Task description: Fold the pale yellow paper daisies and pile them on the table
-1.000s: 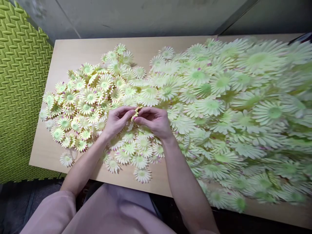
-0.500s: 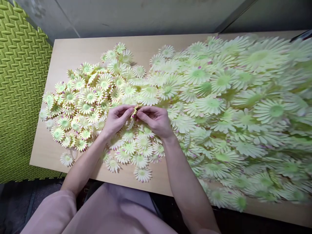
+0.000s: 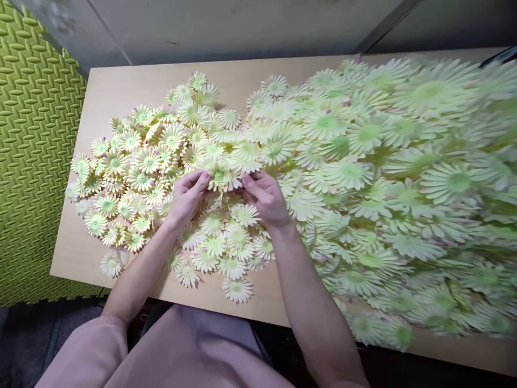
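A pale yellow fabric daisy (image 3: 223, 178) with a green centre is held face up between both hands, just above the spread of flowers. My left hand (image 3: 186, 197) pinches its left edge with thumb and fingers. My right hand (image 3: 265, 198) grips its right edge. Below and around the hands lie several loose daisies (image 3: 226, 237) flat on the wooden table (image 3: 121, 86). A small pile of daisies (image 3: 141, 167) lies to the left of my hands.
A large heap of bigger daisies (image 3: 383, 178) fills the right half of the table, blurred towards the edge. A green textured foam mat (image 3: 28, 161) stands to the left of the table. A grey wall (image 3: 226, 27) runs behind. My pink-clothed lap (image 3: 173, 350) is below the front edge.
The daisy was held edge-on between my fingertips; now it is turned face up and spread out flat between both hands, which have moved slightly apart.
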### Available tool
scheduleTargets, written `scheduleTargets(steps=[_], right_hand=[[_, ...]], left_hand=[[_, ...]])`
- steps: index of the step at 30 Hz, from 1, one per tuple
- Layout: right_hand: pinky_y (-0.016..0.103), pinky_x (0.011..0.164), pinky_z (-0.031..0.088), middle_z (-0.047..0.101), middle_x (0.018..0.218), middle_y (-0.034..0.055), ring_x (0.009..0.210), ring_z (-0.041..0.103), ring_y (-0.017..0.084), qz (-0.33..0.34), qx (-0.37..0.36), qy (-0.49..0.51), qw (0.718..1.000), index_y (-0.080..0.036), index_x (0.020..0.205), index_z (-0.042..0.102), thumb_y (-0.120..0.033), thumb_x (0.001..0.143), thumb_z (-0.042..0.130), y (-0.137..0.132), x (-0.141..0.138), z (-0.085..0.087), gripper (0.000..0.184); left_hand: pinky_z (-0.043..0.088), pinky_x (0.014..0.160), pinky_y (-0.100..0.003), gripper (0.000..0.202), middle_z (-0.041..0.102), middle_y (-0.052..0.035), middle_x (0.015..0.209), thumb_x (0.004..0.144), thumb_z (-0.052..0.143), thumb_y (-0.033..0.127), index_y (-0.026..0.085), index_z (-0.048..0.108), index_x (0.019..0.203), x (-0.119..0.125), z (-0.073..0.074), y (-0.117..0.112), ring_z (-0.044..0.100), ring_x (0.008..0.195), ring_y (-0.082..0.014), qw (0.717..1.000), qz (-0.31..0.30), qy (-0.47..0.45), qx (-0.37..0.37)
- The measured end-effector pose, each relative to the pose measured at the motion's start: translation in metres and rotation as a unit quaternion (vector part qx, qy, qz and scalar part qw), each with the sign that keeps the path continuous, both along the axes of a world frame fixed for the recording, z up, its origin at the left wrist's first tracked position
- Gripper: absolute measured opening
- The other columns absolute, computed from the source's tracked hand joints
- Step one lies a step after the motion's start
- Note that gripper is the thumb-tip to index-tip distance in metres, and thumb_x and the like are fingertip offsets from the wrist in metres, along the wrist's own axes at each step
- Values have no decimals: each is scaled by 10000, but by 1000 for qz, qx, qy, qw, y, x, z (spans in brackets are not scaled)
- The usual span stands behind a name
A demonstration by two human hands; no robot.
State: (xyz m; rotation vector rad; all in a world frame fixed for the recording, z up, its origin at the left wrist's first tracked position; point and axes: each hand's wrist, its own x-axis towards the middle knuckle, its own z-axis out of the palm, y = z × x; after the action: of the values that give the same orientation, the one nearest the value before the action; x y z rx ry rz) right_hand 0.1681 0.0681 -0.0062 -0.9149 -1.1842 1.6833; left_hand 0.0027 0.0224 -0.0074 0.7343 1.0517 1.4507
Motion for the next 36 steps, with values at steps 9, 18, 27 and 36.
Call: scheduleTargets(steps=[9, 18, 27, 36], right_hand=[[241, 573, 533, 633, 730, -12, 624, 599, 107, -125, -117, 135, 976, -215, 790, 623, -286, 819, 688, 9, 5, -8, 100], [253, 354, 375, 535, 545, -14, 386, 456, 93, -84, -10, -1, 996, -240, 605, 524, -745, 846, 493, 3, 5, 6, 561], [263, 440, 528, 731, 659, 3, 460, 608, 123, -16, 79, -59, 995, -223, 787, 774, -395, 638, 886, -5, -1, -2, 253], [246, 433, 533, 713, 620, -9, 466, 625, 129, 12, 67, -58, 996, -219, 779, 783, -392, 739, 815, -6, 0, 0, 181]], left_hand=[[540, 640, -224, 250, 616, -8, 783, 819, 715, 455, 205, 723, 828, 8, -4, -2, 578, 697, -80, 1000, -3, -15, 11], [453, 510, -214, 224, 658, -7, 760, 797, 730, 459, 256, 778, 877, 0, -4, 1, 489, 589, -65, 997, 52, 58, 25], [579, 777, -289, 330, 753, -68, 1104, 843, 663, 506, 279, 772, 1057, 0, 1, -3, 697, 934, -159, 996, -83, 14, -2], [566, 892, -317, 279, 768, -62, 1111, 781, 769, 366, 270, 775, 1043, 1, 6, -3, 712, 1001, -177, 989, -69, 121, 45]])
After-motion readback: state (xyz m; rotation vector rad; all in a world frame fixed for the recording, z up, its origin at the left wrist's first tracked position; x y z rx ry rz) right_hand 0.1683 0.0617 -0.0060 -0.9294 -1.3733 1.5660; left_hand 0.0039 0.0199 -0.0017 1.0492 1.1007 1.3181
